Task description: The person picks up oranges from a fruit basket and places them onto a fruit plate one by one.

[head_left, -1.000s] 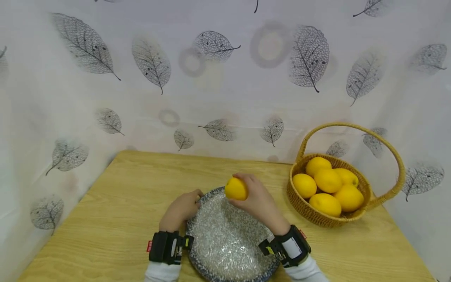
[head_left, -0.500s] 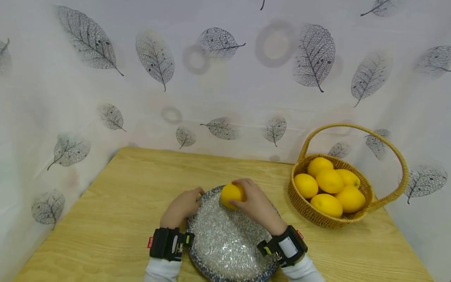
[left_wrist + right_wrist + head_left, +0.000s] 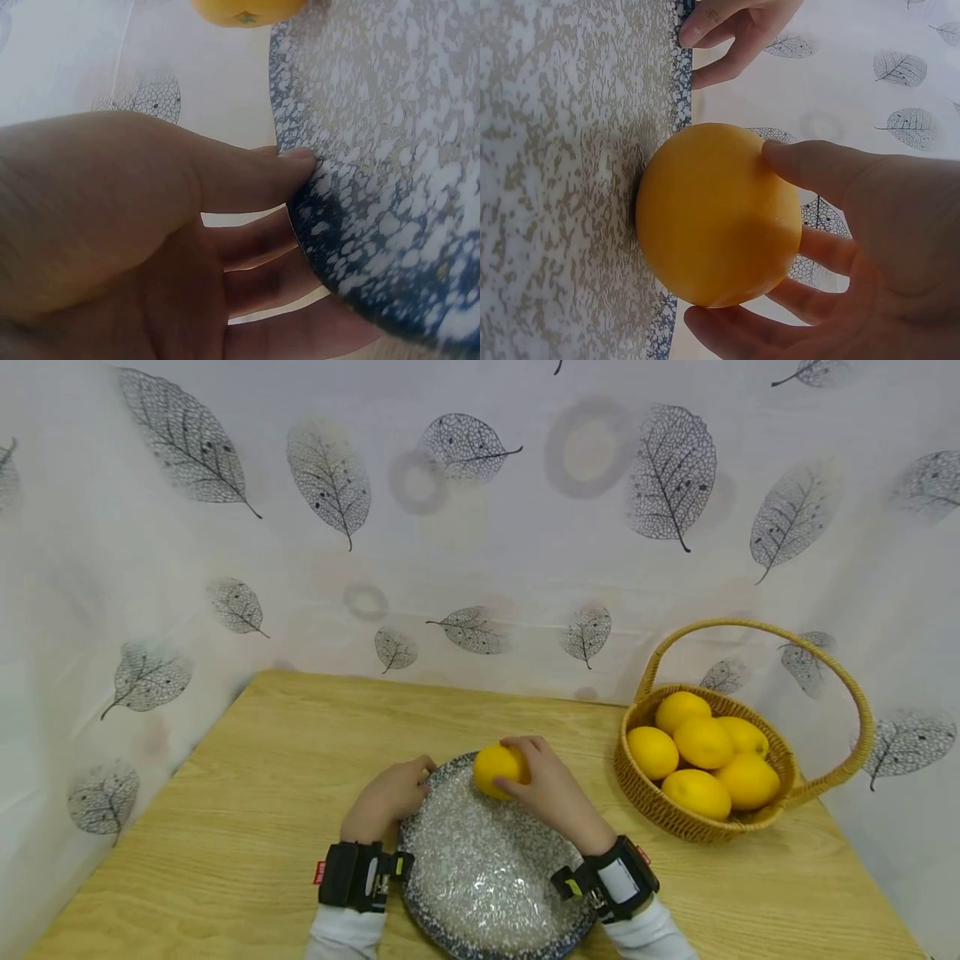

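My right hand (image 3: 552, 789) holds a yellow lemon (image 3: 498, 771) at the far edge of a round speckled plate (image 3: 487, 877). In the right wrist view the thumb lies on one side of the lemon (image 3: 716, 217) and the fingers curl round the other, with its underside right at the plate's surface. My left hand (image 3: 384, 803) grips the plate's left rim. The left wrist view has its thumb on top of the dark blue rim (image 3: 315, 225) and the other fingers beneath. Only the lower end of the lemon (image 3: 247, 11), with a green stem spot, shows there.
At the right back of the wooden table (image 3: 300, 743) stands a wicker basket (image 3: 637, 797) with a tall arched handle, holding several lemons (image 3: 703, 743). A white cloth with a leaf print (image 3: 465, 552) hangs behind and at both sides.
My right hand has lowered the lemon from above the plate's far edge down to its surface, and the last half second shows little movement. My left hand keeps its grip on the rim.
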`<state>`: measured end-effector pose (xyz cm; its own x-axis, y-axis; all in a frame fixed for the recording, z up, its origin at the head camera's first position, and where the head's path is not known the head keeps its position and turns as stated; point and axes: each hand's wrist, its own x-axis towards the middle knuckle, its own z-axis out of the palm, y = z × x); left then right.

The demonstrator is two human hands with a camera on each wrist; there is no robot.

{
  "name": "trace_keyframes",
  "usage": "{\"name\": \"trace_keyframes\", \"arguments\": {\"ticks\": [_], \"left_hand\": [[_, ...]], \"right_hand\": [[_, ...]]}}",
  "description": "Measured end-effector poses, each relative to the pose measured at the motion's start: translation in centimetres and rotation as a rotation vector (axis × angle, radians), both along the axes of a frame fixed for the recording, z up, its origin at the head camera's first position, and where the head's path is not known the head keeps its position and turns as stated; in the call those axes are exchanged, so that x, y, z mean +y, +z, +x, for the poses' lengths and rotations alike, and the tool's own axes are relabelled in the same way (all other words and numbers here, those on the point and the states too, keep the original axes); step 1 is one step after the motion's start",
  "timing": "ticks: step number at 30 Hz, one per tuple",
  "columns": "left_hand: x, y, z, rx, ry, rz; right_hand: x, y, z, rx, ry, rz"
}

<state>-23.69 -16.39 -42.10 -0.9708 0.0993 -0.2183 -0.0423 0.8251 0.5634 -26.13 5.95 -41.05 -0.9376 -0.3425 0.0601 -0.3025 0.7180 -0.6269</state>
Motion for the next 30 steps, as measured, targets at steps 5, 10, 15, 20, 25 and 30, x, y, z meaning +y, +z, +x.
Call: {"name": "trace_keyframes", "arguments": {"ticks": [5,10,15,20,25,30], "left_hand": [[0.1,-0.2,-0.1,-0.007,-0.008,-0.007],[0.2,-0.3,-0.1,0.003,-0.012,-0.019],[0.3,-0.2,-0.1,0.014,-0.029,-0.044],[0.3,-0.3,-0.2,0.009,-0.03,-0.043],[0.2,-0.1,-0.2,-0.003,-0.026,-0.041],[0.1,0.1,-0.4,-0.003,-0.028,-0.038]], "right_hand": [[0.2,-0.1,0.2,-0.023,0.001,-0.004],[0.4,-0.2,0.2,-0.012,0.012,0.007],[0.7,0.0,0.2,-0.01,0.021,0.021],[0.9,0.4,0.3,-0.011,0.026,0.025],[1.0,0.7,0.2,0.005,0.039,0.034],[1.2,1.5,-0.1,0.052,0.048,0.07]]}}
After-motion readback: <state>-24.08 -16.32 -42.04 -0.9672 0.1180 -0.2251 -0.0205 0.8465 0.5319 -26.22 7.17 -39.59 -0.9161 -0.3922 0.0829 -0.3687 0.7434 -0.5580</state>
